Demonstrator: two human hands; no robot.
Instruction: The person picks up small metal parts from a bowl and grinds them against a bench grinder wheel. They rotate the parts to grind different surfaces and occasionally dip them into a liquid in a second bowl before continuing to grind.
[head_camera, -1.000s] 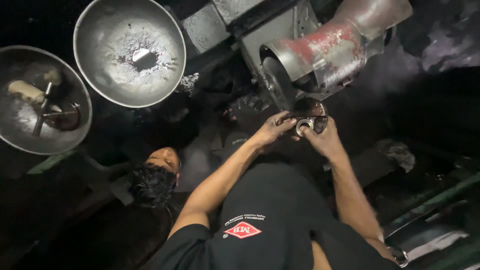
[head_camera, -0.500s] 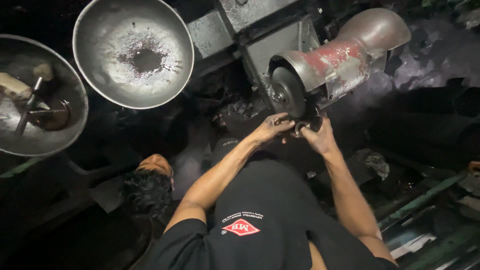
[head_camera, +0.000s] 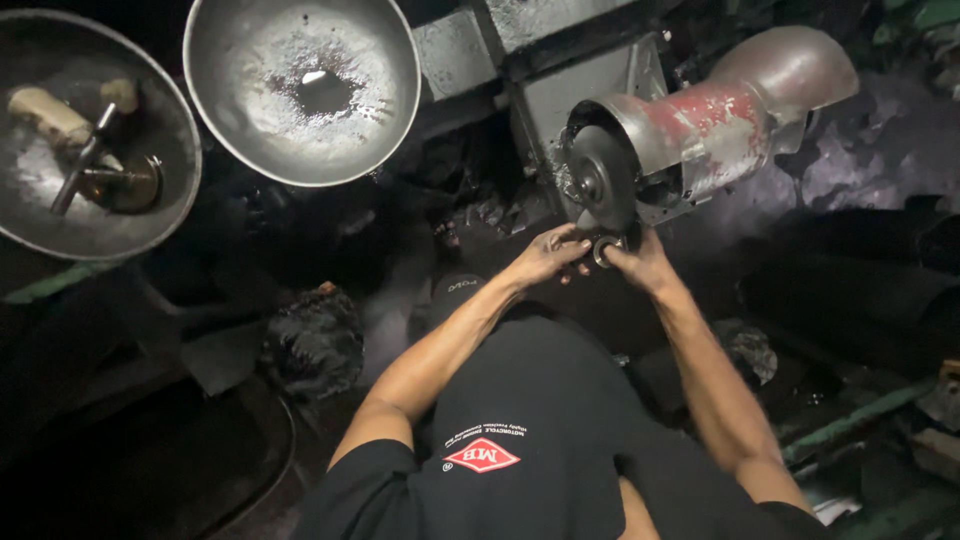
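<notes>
We stand in a dim, grimy metal workshop: a bench grinder (head_camera: 690, 150) with its dark wheel (head_camera: 603, 180), two dished steel pans (head_camera: 300, 85), and soot-black surfaces all around.

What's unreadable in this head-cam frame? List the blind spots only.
- Small ring part: pinched between left hand and right hand; fingers cover most of it, too small to identify.
- Whether it touches the grinding wheel: contact point hidden by the fingers.
- Left bowl: cut off by the frame's left edge.
- Floor around the machine: too dark to make out.
</notes>
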